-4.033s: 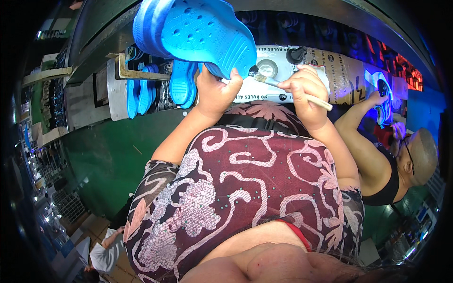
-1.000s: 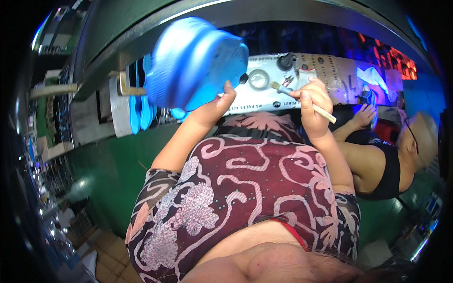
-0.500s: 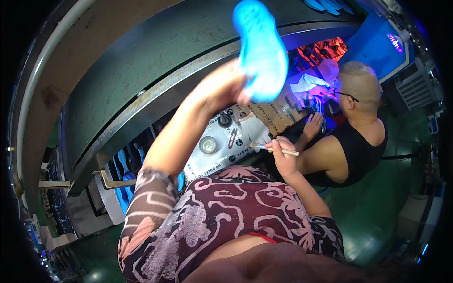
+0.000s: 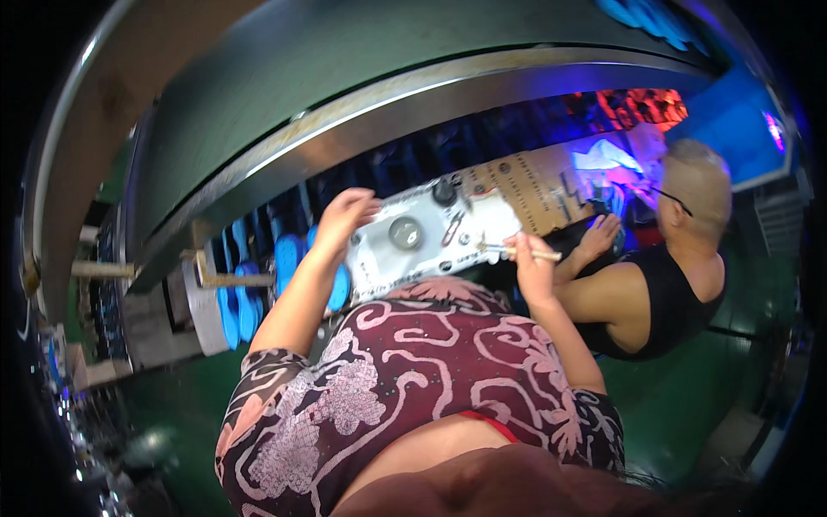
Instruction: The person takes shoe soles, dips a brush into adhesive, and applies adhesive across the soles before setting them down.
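My left hand (image 4: 347, 213) is raised at the left end of a small table covered with printed white sheeting (image 4: 370, 263). It holds nothing, and its fingers reach out loosely to the right. Between the fingers of my right hand (image 4: 536, 274) is a thin brush (image 4: 545, 254) with a pale handle, its bristles pointing left over the table. A round glass jar (image 4: 405, 233) stands on the sheeting. Beside it lies a small red-handled cutting tool (image 4: 451, 229), and behind that sits a small dark container (image 4: 444, 191).
A green conveyor belt (image 4: 362, 65) with a metal edge runs across the back, bearing blue shoe soles (image 4: 650, 21) at far right. More blue soles (image 4: 245, 306) hang or stand at left. A co-worker (image 4: 663, 284) sits close on my right under violet light, beside brown cardboard (image 4: 538, 189).
The blue shoe sole has left my left hand, which has come down and back toward the table. My right hand still holds the brush. The whole view has shifted slightly.
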A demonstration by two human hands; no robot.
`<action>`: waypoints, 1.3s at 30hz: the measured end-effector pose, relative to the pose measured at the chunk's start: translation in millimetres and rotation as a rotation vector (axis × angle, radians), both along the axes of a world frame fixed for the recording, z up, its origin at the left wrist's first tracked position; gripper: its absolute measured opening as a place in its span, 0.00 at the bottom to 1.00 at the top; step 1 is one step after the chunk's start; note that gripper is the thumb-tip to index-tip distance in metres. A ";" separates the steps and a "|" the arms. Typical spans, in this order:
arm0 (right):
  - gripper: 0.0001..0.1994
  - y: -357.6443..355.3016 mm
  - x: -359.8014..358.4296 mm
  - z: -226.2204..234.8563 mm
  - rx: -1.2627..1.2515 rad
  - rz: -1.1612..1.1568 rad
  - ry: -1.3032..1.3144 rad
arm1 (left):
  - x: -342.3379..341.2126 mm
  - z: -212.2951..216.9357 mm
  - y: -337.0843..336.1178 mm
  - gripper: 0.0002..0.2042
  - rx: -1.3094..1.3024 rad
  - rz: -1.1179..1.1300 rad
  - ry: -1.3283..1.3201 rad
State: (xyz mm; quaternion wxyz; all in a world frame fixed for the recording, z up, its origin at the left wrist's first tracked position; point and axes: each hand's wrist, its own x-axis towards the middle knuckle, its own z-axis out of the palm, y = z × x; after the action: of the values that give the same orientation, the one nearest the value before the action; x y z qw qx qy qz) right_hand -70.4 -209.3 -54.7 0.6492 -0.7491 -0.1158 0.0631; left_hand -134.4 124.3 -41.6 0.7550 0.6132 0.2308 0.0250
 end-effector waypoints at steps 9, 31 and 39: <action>0.14 50.4 20.0 -12.0 -0.064 0.229 0.125 | -217.5 -152.8 73.9 0.26 1.056 0.388 0.849; 0.12 95.8 35.9 -43.5 -0.304 0.323 -0.025 | -198.3 10.1 -31.8 0.17 -0.380 0.510 0.027; 0.17 78.5 34.5 -3.4 0.063 0.199 0.254 | -152.8 30.8 -55.3 0.20 -0.024 0.411 -0.036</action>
State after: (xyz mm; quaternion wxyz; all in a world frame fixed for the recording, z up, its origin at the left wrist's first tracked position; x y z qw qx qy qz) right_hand -35.8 -130.8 -58.1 0.6722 -0.6994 -0.1083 0.2174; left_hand -287.1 69.0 -10.7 0.7452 0.5438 0.3376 0.1869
